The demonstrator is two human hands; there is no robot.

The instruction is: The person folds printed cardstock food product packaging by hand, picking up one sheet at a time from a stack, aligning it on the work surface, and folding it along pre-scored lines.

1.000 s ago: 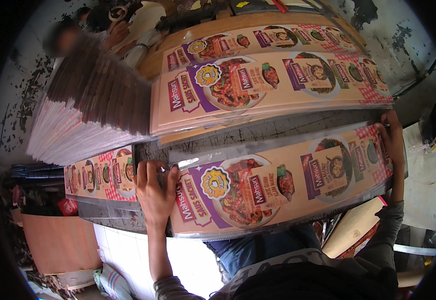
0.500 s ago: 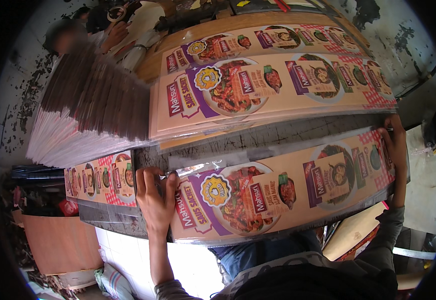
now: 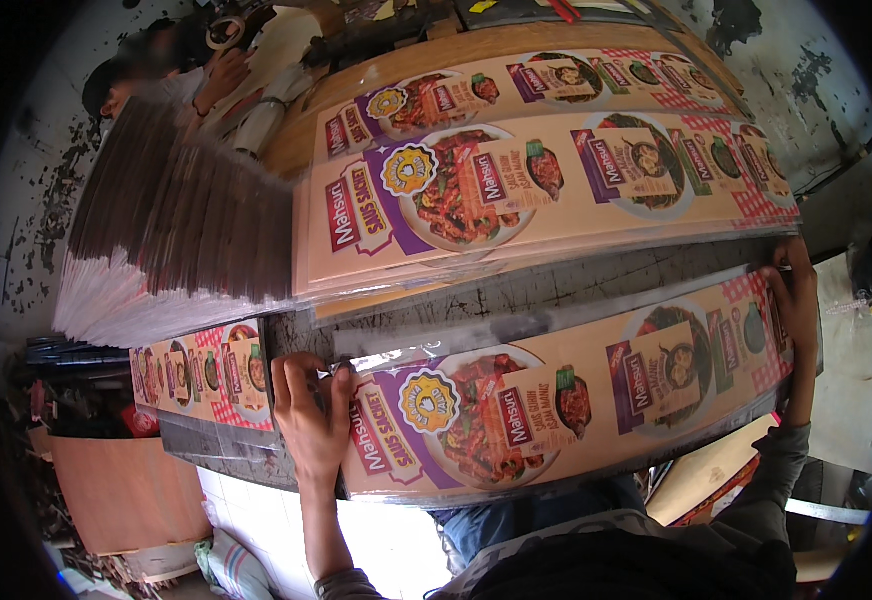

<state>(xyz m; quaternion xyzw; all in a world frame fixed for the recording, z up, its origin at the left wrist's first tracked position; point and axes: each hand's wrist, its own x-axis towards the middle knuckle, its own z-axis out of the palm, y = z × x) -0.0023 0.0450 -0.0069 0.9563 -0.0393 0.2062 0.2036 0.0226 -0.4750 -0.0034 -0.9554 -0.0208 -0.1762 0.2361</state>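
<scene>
A long printed sheet (image 3: 596, 400) with food pictures lies under clear plastic film on the dark scratched worktop in front of me. My left hand (image 3: 314, 420) grips its left end, thumb on the film's corner and fingers curled at the edge. At the opposite end my right hand (image 3: 796, 305) has its fingers bent around the sheet's right edge. Film sticks out beyond the print along the long sides. Just beyond lies a stack of matching sheets (image 3: 436, 250), with another printed sheet (image 3: 486, 95) behind it.
A tall fanned pile of film-edged sheets (image 3: 176, 220) stands at the left. Below it lies another printed strip (image 3: 201, 372). A brown curved container (image 3: 126, 490) and a striped sack (image 3: 236, 565) are at lower left. Another person's hand (image 3: 224, 75) shows at the far left.
The whole view has shifted slightly. Both my hands keep their hold at the two ends of the sheet. At the far left, the other person's head and hand have moved a little.
</scene>
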